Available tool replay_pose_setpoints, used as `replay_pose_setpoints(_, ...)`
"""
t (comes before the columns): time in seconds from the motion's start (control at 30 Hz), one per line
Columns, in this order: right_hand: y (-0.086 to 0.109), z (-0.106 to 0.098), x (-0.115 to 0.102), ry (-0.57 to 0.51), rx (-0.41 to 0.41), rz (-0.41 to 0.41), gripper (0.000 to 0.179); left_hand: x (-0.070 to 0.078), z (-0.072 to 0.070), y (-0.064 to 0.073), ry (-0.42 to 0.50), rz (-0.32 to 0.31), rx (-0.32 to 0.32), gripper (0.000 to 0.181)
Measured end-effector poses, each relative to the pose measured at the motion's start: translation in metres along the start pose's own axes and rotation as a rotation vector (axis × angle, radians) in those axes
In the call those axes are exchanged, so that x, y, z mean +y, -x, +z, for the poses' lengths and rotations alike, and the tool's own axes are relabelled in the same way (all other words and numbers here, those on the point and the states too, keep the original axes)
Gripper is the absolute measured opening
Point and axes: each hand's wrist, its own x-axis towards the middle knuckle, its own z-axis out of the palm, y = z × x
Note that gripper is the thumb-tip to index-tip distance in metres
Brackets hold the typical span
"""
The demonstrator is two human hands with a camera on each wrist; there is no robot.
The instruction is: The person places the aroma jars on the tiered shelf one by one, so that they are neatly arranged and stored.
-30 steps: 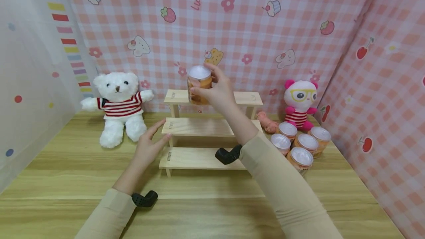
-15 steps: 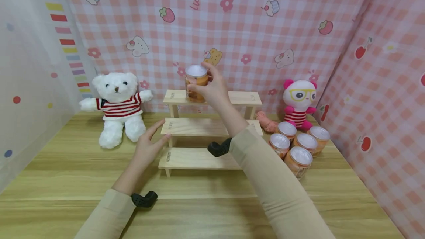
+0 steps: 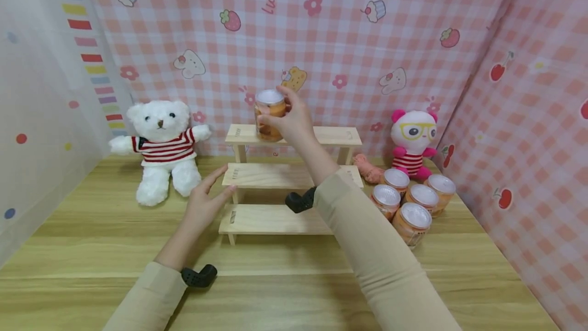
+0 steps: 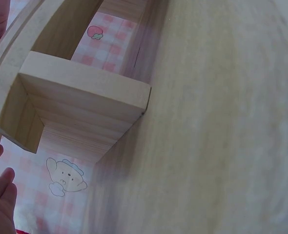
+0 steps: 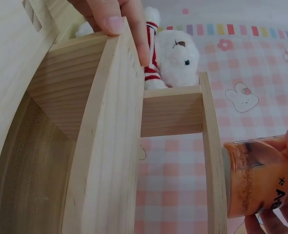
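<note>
My right hand [image 3: 297,122] holds a can [image 3: 271,111] with an orange label and silver lid between thumb and fingers. The can is upright at the top step of a three-step wooden display stand [image 3: 275,174], left of that step's middle. In the right wrist view the can's [image 5: 258,178] base is right at the top board. My left hand [image 3: 206,201] touches the left end of the middle step. Its thumb [image 5: 114,24] lies on the front edge and another finger along the end, both fairly straight.
Several similar cans [image 3: 412,221] stand grouped on the table [image 3: 275,290] right of the stand. A pink plush panda [image 3: 415,142] and a coral yarn bundle [image 3: 369,168] are behind them. A white teddy bear [image 3: 163,149] sits at left. Checked cloth [image 3: 340,40] hangs behind.
My right hand has moved the can slightly left and up over the top step, slowing over the last half second. The left hand has stayed at the middle step's end.
</note>
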Motion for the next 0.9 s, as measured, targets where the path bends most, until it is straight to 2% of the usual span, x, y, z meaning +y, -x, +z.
replay_pose_setpoints(0.23, 0.001, 0.0, 0.0, -0.009, -0.026, -0.013, 0.083, 0.001, -0.001, 0.001, -0.012, 0.011, 0.02, 0.058)
replay_pose_setpoints(0.43, 0.009, -0.004, 0.004, -0.061, -0.02, -0.004, 0.084, 0.0, 0.0, 0.001, -0.013, 0.011, 0.013, 0.058)
replay_pose_setpoints(0.9, 0.058, -0.033, 0.011, -0.133, 0.103, -0.112, 0.071, 0.0, 0.001, 0.0, -0.002, 0.02, 0.014, 0.057)
